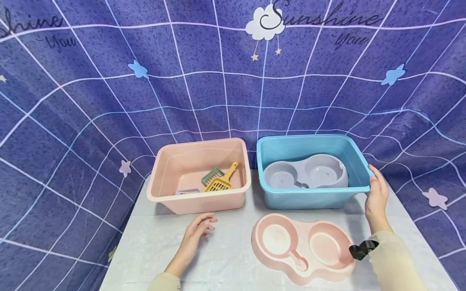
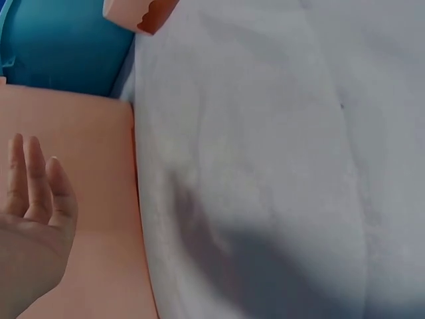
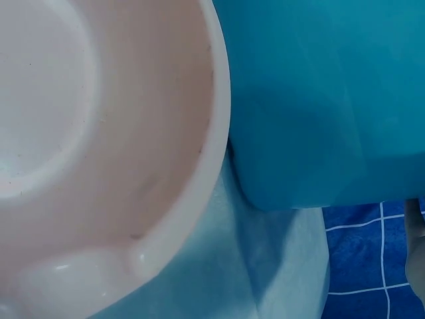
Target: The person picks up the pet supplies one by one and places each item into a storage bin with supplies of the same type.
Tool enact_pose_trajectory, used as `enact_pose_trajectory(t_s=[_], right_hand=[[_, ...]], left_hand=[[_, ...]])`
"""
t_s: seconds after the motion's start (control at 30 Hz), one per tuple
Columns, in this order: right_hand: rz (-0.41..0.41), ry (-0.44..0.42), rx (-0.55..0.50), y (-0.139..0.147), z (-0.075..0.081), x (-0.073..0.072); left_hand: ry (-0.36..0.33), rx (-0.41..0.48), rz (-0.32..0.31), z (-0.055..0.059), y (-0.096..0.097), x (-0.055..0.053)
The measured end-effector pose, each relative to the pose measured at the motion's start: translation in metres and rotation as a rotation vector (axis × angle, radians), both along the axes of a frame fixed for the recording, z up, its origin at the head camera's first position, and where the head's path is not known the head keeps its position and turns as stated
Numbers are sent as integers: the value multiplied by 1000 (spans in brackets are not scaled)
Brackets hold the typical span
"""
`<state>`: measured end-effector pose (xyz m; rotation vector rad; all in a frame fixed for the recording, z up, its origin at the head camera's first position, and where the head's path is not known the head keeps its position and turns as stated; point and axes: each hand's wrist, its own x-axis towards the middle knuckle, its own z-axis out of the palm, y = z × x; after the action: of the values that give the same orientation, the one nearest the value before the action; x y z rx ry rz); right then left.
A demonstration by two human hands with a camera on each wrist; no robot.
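My right hand (image 1: 377, 197) holds the right rim of the blue litter box (image 1: 307, 199), with fingertips over the edge at its corner. Inside that box sits a grey double pet bowl (image 1: 301, 166). A pink double pet bowl (image 1: 303, 232) lies on the table in front of it, near my right forearm. My left hand (image 1: 196, 232) is held with loose, slightly bent fingers just in front of the pink litter box (image 1: 209, 204), holding nothing. In the pink box lie a yellow litter scoop (image 1: 220, 184), a green one (image 1: 211, 174) and a partly hidden grey item (image 1: 187, 191).
Both boxes stand side by side at the back of the white-covered table (image 1: 145, 250), with a narrow gap between them. Behind and beside the table hangs a purple grid-patterned curtain (image 1: 204, 93). A small black device (image 1: 363, 249) is strapped at the right sleeve.
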<state>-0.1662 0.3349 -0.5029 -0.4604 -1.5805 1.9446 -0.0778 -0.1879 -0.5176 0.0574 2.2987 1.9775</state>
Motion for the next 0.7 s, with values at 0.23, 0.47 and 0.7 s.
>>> enact_pose_trajectory(t_s=[0.23, 0.47, 0.7], right_hand=[[-26, -19, 12, -2, -1, 1], [-40, -22, 32, -3, -2, -1], [-35, -11, 29, -2, -3, -1]], left_hand=[[-66, 36, -14, -13, 15, -2], [-116, 9, -81, -24, 32, -6], [-126, 36, -143, -28, 48, -6]])
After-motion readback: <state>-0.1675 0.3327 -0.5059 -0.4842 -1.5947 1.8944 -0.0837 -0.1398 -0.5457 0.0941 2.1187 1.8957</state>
